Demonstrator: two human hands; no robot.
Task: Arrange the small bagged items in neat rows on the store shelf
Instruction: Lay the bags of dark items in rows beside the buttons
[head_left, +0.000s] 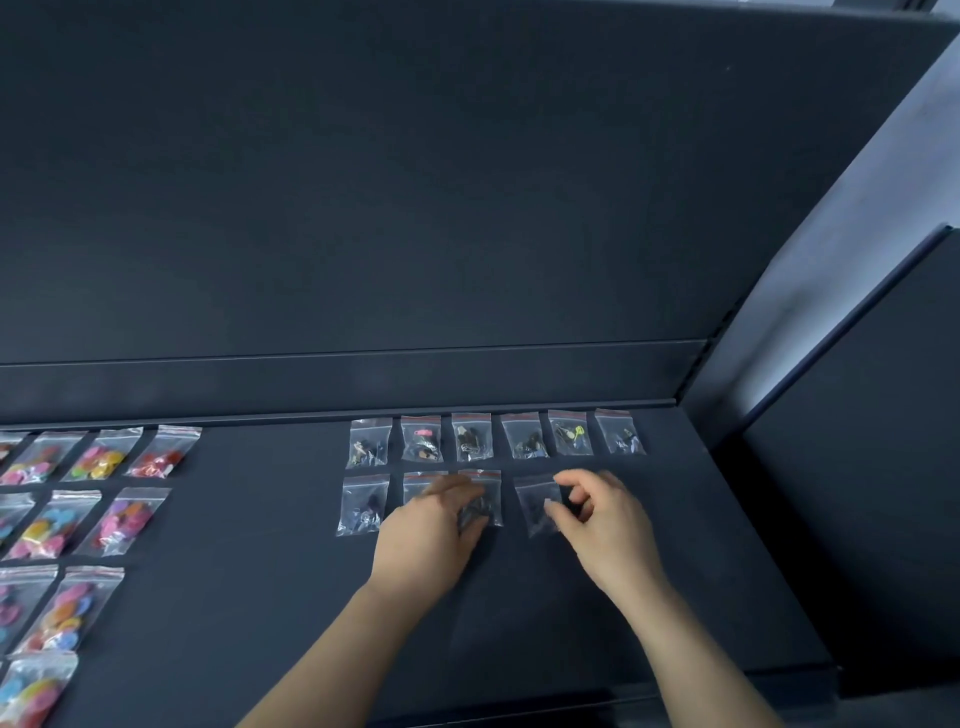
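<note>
On the dark shelf (260, 597), both hands are at the front row of small bags (363, 501).
Near left, colourful bags (67, 613) run off frame. The left hand (431, 530) covers the second bag (418, 480) and lies over the third bag (491, 496); blur hides whether it pinches or presses. The right hand (605, 519), fingers curled, pinches the fourth bag (535, 501) by its right edge. Behind, the back row (524, 436) of six lies along the rear lip.

Bare shelf (260, 519) runs open between the colourful bags (127, 519), left, and the clear bags (472, 439), right.
</note>
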